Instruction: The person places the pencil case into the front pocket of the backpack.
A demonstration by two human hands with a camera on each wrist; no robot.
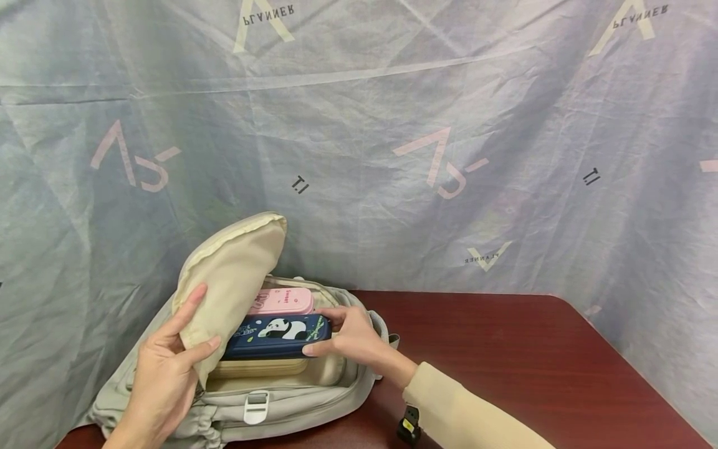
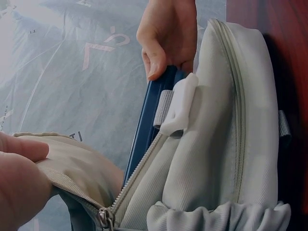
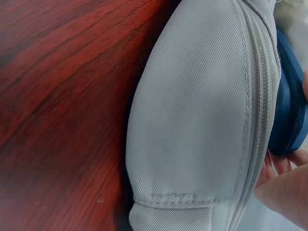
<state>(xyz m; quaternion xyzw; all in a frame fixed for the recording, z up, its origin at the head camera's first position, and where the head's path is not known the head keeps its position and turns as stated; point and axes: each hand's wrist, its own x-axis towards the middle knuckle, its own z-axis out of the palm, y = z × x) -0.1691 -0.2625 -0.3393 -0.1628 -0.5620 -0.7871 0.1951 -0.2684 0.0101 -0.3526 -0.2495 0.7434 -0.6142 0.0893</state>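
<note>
A pale grey backpack (image 1: 331,399) lies on its back with its front flap (image 1: 235,274) lifted. My left hand (image 1: 168,368) holds the flap's edge between thumb and fingers. In the head view my right hand (image 1: 356,337) grips the right end of a navy pencil case (image 1: 280,337) with a panda on it. The case's left end goes under the flap. Beside it in the bag is a pink case (image 1: 288,300) marked "Sweet", and a beige case (image 1: 258,368) lies below. The left wrist view shows the navy case (image 2: 144,130) tilted at the bag's zipped opening.
The dark red table (image 1: 482,349) stretches to the right of the bag. A patterned grey cloth (image 1: 359,156) hangs behind and along both sides. A white buckle (image 1: 257,406) sits on the bag's near side, and a black device (image 1: 409,426) is by my right sleeve.
</note>
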